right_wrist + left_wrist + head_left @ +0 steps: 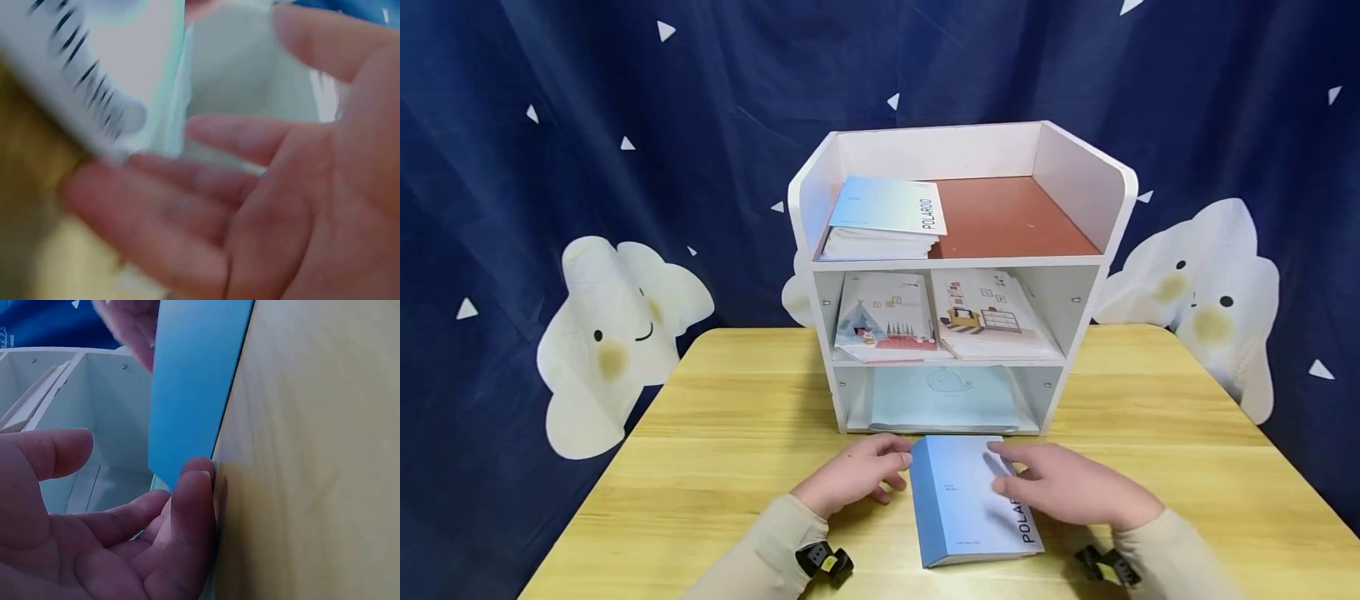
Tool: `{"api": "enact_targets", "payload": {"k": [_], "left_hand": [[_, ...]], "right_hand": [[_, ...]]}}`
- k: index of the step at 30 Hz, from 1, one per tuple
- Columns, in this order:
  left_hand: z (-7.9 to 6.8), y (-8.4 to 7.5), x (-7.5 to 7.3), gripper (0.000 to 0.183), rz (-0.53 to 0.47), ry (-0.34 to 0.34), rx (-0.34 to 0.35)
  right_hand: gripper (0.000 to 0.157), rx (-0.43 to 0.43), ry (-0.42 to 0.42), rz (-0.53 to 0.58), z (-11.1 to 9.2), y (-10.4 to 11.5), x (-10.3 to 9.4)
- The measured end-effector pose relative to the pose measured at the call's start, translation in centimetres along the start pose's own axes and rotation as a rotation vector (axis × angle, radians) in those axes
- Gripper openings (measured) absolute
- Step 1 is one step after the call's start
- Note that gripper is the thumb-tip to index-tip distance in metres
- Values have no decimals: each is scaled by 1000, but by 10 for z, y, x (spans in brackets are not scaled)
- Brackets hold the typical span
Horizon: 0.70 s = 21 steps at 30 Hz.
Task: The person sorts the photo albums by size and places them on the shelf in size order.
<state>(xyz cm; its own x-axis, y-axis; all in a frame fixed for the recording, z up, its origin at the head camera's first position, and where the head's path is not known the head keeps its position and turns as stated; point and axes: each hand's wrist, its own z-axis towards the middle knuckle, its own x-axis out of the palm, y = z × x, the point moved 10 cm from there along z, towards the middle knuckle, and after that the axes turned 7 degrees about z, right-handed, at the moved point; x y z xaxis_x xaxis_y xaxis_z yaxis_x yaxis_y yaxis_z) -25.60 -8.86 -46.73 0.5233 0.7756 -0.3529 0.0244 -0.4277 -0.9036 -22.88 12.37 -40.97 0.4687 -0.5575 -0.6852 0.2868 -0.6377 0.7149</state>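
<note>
A blue-and-white photo album (972,500) marked POLAROID lies on the table, its darker blue spine (929,505) facing left. At the spine's far end is my left hand (859,473), fingers loosely bent. The left wrist view shows its fingertips (190,487) at the spine's corner; whether they touch it I cannot tell. My right hand (1067,485) is over the album's right edge, with thumb and fingers apart. In the blurred right wrist view, the fingers (150,212) are beside the lettered edge of the cover (94,81), not curled round it.
A white shelf unit (1078,317) stands just behind the album. Its top holds a similar album stack (887,212), its middle level illustrated booklets (887,312), its bottom a pale blue folder (943,397). A dark blue curtain (737,167) hangs behind the wooden table (715,433).
</note>
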Motion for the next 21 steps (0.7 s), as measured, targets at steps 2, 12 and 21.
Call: {"api": "enact_targets", "payload": {"k": [2, 12, 21], "left_hand": [[1, 1, -1, 47, -6, 3, -3], [5, 6, -3, 51, -125, 6, -35], [8, 10, -9, 52, -124, -33, -32]], "right_hand": [[63, -8, 35, 269, -5, -16, -5], [57, -46, 240, 1299, 0, -53, 21], [57, -17, 115, 1267, 14, -51, 29]]}}
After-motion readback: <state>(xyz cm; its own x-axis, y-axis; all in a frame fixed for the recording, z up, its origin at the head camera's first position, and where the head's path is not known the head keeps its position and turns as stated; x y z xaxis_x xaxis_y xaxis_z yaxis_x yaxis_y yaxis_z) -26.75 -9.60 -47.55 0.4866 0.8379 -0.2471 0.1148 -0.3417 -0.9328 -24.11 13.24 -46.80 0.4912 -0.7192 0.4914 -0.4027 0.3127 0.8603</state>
